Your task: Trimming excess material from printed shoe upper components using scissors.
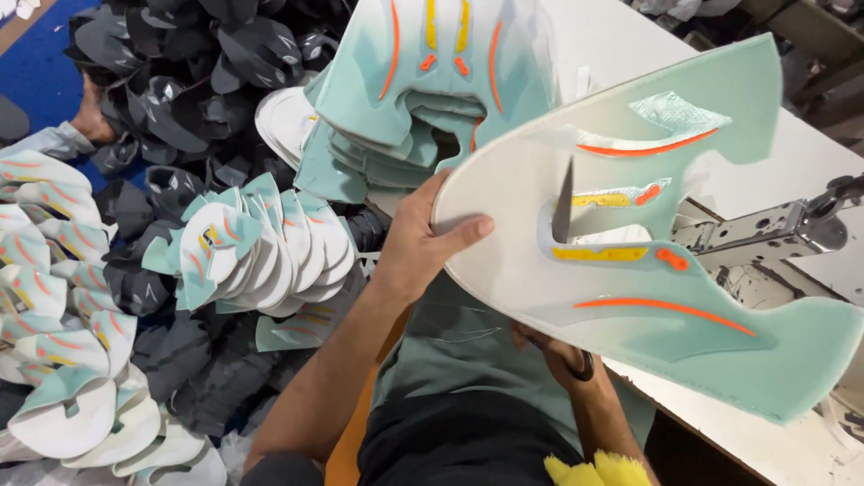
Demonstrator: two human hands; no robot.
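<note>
Shoe upper held up, scissor blade through its opening

The left hand (416, 236) gripped the rounded edge of a mint-and-white shoe upper (630, 243), thumb pressed flat on its face, holding it up over the near edge of the white worktable (621, 45). The right hand (560, 353) sat under the piece, fingers through the handle of a pair of scissors (563, 209), and one blade poked up through the central cutout beside the yellow and orange trim. More mint uppers lay stacked (423, 81) at the table's far edge, a sewing machine (774, 229) stood at its right side, and heaps of black pieces (198, 54) and fanned mint uppers (261, 247) lay off to the left.
</note>
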